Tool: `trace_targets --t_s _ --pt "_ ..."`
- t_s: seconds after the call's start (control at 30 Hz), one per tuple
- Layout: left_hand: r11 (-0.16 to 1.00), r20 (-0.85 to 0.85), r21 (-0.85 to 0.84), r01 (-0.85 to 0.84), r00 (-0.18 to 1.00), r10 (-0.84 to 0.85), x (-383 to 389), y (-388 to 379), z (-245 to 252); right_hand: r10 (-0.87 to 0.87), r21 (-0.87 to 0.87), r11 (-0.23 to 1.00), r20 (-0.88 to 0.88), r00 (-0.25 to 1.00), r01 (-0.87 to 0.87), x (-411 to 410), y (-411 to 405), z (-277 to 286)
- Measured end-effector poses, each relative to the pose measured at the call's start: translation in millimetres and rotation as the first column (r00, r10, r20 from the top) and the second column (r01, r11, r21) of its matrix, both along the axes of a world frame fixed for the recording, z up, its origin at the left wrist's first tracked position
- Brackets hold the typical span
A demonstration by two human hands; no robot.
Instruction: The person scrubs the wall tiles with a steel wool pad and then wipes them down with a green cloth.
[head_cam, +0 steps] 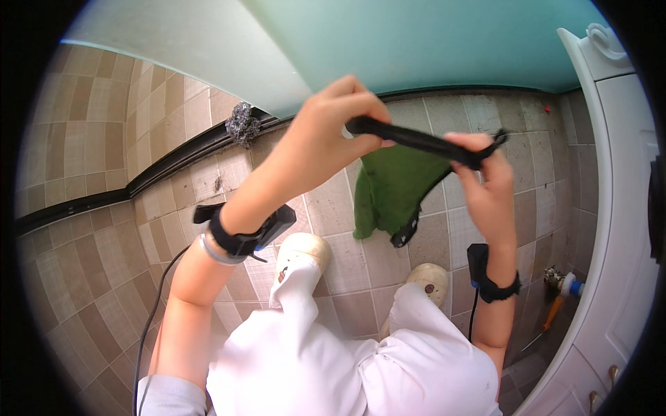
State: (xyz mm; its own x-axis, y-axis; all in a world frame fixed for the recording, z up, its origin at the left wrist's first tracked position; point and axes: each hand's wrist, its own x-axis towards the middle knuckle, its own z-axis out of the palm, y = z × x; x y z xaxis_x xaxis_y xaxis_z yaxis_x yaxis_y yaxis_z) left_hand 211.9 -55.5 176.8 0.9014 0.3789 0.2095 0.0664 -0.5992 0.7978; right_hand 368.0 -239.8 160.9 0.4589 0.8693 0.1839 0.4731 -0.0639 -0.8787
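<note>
Between my two hands stretches a narrow black band point(416, 139), slightly blurred, sloping down to the right. From it hangs a green cloth point(398, 182) with a dark edging and a black-and-white patterned lower corner. My left hand point(348, 119) pinches the band's left end between thumb and fingers. Near the other end, my right hand point(484, 171) grips the band, and a short black tip sticks out past the fingers. The cloth hangs in front of the tiled floor; I cannot tell whether its lower end touches the tiles.
Frosted glass panels point(416, 41) rise along the far side above a black floor track point(177, 169). A clump of silvery mesh point(243, 125) sits on the track. At right stands a white cabinet point(619, 208), with a pipe fitting point(567, 283) beside it. Cream clogs point(307, 249) are below.
</note>
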Motion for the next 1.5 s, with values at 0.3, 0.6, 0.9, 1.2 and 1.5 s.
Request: trace_targets --t_s 0.3,0.6,0.9,1.2,1.5 --pt "0.922 -0.476 -0.105 0.373 0.795 -0.376 -54.8 -54.6 -114.9 0.297 -0.433 0.858 -0.018 0.955 -0.275 -36.7 -58.6 -102.1" --pt "0.996 -0.362 0.053 0.077 0.931 -0.052 -3.9 -26.2 -138.4 0.03 -0.358 0.933 0.135 0.99 0.021 -11.0 -15.2 -128.2" --pt "0.955 -0.401 0.201 0.217 0.908 -0.122 -1.6 -32.6 -139.1 0.142 -0.375 0.927 0.291 0.946 -0.023 -15.5 -25.3 -129.5" --pt "0.854 -0.339 0.168 0.492 0.842 -0.419 -48.2 -49.2 -133.2 0.29 -0.333 0.921 0.236 0.928 -0.203 -49.9 -61.4 -122.3" --pt "0.946 -0.453 0.109 0.305 0.863 -0.225 -42.6 -52.6 -142.6 0.213 -0.39 0.918 0.318 0.924 -0.078 -48.6 -48.0 -126.3"
